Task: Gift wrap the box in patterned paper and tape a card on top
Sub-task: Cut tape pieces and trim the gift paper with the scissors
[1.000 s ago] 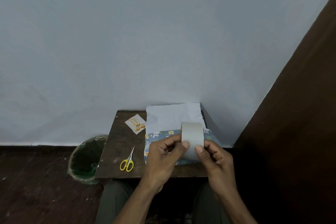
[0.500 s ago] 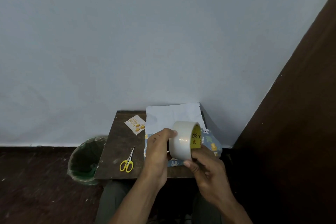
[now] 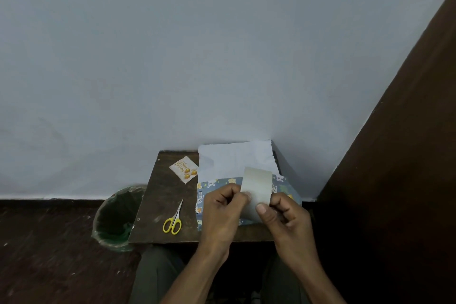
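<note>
A wide roll of pale tape [image 3: 256,187] is held up over the small dark table [image 3: 162,195], its outer band facing me. My left hand [image 3: 222,210] grips it from the left, fingers curled at its edge. My right hand [image 3: 283,217] grips it from the right with the thumb pressed on the band. Under the hands lies the box in blue patterned paper [image 3: 209,190], with the paper's white back [image 3: 234,158] sticking up behind it. A small birthday card [image 3: 183,169] with gold balloons lies at the table's back left.
Yellow-handled scissors [image 3: 174,219] lie on the table left of the box. A bin with a green liner [image 3: 118,217] stands on the floor to the left. A pale wall rises behind the table, and a dark brown panel [image 3: 394,155] closes off the right.
The roll has turned from showing its yellow core to facing its outer band toward me. Both hands have shifted their hold on it and stay above the box.
</note>
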